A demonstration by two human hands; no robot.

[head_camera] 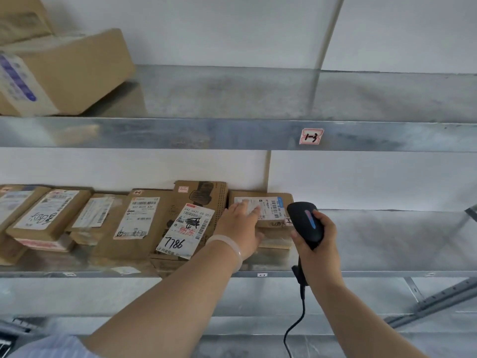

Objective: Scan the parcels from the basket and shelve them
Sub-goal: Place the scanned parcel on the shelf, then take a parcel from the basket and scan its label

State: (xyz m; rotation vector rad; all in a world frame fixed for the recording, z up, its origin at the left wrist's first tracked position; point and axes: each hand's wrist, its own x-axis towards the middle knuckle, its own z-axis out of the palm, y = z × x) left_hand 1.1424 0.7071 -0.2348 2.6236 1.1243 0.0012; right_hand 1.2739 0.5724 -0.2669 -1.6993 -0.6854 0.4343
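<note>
- Rests the left hand [242, 224] flat, fingers straight, on top of the small parcel [271, 206], right of the other parcels [139, 220] on the middle shelf [387, 241].
- Grips the black scanner [305, 220] in the right hand [318, 245], just beside this parcel, cable [294, 329] hanging down.

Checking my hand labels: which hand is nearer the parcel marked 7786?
Left. The left hand lies just right of the 7786 parcel, resting on the neighbouring small parcel; the right hand is farther right, gripping the scanner.
</note>
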